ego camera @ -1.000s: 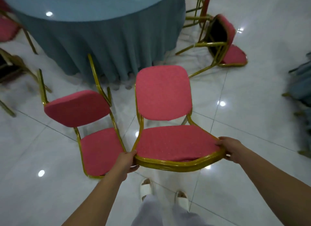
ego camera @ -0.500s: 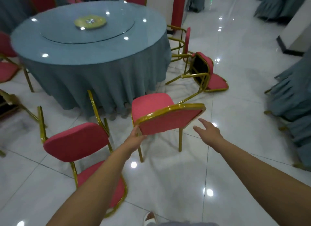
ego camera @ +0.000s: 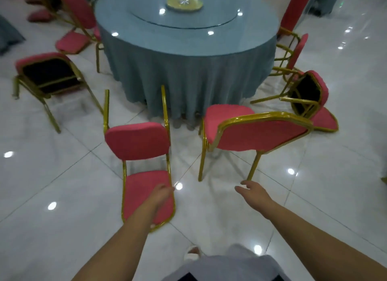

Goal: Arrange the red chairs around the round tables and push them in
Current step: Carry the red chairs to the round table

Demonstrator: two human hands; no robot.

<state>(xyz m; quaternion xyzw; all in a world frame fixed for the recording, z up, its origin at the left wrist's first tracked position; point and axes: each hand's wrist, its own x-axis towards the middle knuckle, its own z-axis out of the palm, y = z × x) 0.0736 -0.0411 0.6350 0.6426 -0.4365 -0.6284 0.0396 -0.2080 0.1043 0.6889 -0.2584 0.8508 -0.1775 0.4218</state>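
Observation:
A red chair with a gold frame (ego camera: 257, 134) stands upright on its legs, its seat facing the round table with a blue cloth (ego camera: 188, 71). Neither hand touches it. My right hand (ego camera: 253, 194) hovers with its fingers spread just below the chair's rear right leg. To its left a second red chair (ego camera: 138, 140) lies tipped over, two gold legs pointing toward the table. My left hand (ego camera: 161, 194) hangs above that chair's red pad, fingers loose and blurred, holding nothing.
More red chairs lie overturned at the left (ego camera: 48, 75) and at the right (ego camera: 307, 96). Another chair (ego camera: 295, 52) stands at the table's right side, and one (ego camera: 77, 15) leans at its back left. A glass turntable (ego camera: 184, 15) tops the table.
The chair I held by its seat frame now stands on its legs facing the table. Both hands let go and drew back toward me.

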